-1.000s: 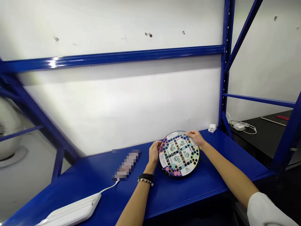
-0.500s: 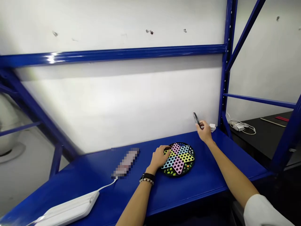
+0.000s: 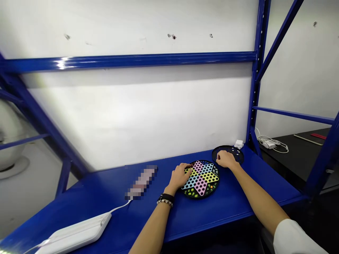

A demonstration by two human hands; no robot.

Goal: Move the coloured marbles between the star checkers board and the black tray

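Note:
A round black Chinese checkers board (image 3: 200, 177) lies flat, its star of pink, blue and yellow points dotted with holes. Several small coloured pieces show under clear covering around the star. My left hand (image 3: 180, 175) grips the board's left edge, thumb on the star and fingers bent at the back rim. Behind and to the right lies a round black lid (image 3: 236, 153), flat or nearly so on the table, showing small pale spots. My right hand (image 3: 225, 158) is closed at the lid's front edge, its fingertips hidden from view.
The blue table (image 3: 227, 204) stands against a white wall. On its left are a blurred-out phone-like object (image 3: 142, 182) with a white cable and a long white device (image 3: 75, 233). A white adapter (image 3: 238, 144) sits by the blue upright (image 3: 254, 88) at the back right.
My right hand has lowered the lid from an upright, edge-on pose to lying on the table behind the board. The left hand keeps its place on the board.

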